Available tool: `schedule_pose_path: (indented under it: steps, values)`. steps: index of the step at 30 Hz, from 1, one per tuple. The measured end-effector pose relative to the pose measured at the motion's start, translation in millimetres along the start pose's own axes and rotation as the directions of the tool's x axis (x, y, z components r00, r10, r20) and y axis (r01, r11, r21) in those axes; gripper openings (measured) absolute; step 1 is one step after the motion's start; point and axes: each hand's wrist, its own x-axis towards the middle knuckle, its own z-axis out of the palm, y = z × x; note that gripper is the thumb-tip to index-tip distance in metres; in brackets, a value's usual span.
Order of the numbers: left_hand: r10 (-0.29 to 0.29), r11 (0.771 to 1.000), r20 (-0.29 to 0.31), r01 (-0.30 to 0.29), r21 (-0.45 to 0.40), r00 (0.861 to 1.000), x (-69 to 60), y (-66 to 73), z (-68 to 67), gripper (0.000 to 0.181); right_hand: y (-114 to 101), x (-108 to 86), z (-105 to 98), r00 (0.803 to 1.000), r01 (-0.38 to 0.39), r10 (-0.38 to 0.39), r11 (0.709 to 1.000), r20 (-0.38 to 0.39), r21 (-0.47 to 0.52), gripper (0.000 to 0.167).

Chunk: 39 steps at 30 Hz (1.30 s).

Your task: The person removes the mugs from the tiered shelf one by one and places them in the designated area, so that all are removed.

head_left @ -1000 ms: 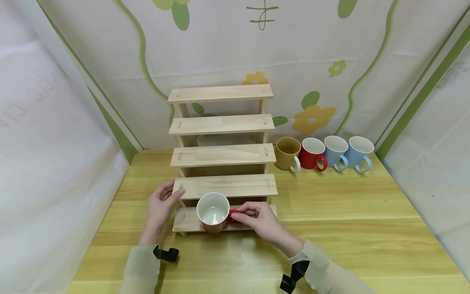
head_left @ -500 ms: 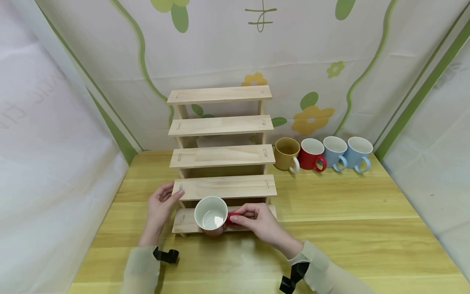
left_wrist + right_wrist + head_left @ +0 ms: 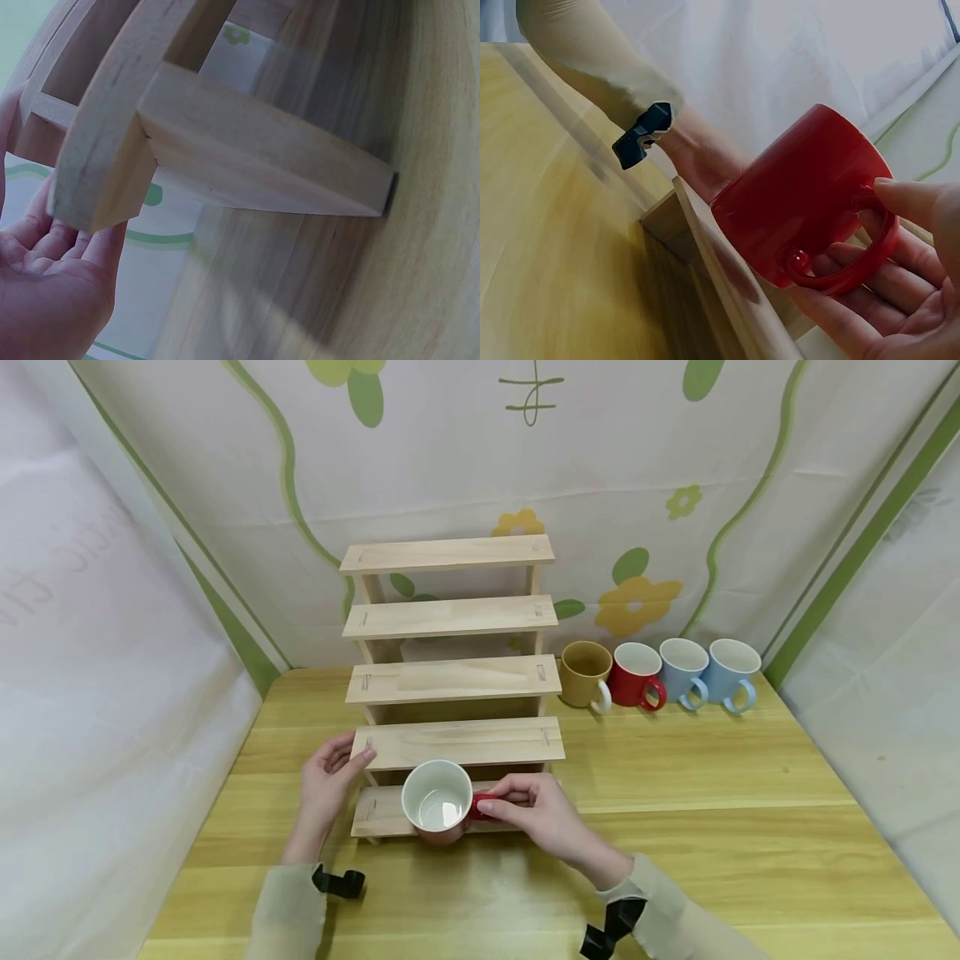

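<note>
A red mug (image 3: 438, 803) with a white inside is at the front of the lowest step of a wooden tiered rack (image 3: 459, 743). My right hand (image 3: 542, 814) grips its red handle between thumb and fingers, which the right wrist view shows on the mug (image 3: 802, 195) from close by. Whether the mug's base touches the step, I cannot tell. At the left end of the second step from the bottom, my left hand (image 3: 327, 781) holds the board, thumb on top. In the left wrist view its curled fingers (image 3: 56, 244) show behind the board's end.
Right of the rack, a row of mugs lines the table's back edge: a mustard mug (image 3: 585, 675) with a white handle, a red mug (image 3: 634, 677) and two light blue mugs (image 3: 684, 670). A printed cloth backdrop (image 3: 442, 460) rises behind. Wooden tabletop (image 3: 712, 860) extends right.
The red mug and my right hand shift slightly left and toward me, then slightly right again. My left hand keeps its place on the rack.
</note>
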Motion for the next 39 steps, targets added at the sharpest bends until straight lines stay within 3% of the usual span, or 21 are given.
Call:
schedule_pose_path:
  steps: [17, 23, 39]
  values:
    - [-0.005, 1.000, 0.010, 0.005, 0.004, 1.000, -0.4, -0.7, -0.6, 0.048, -22.3, -14.0, -18.1, 0.997, 0.068, -0.068, 0.998, 0.043, 0.016, 0.012]
    - [0.002, 1.000, 0.011, -0.002, 0.000, 1.000, 0.3, -3.2, -1.5, 0.049, -28.6, -15.9, -28.0, 0.995, 0.096, -0.097, 0.994, 0.015, 0.043, 0.013]
    - [-0.002, 1.000, 0.010, 0.002, 0.010, 1.000, -0.1, -0.8, -1.2, 0.049, -41.2, -24.5, -67.3, 0.990, 0.081, -0.073, 0.995, -0.124, 0.061, 0.019]
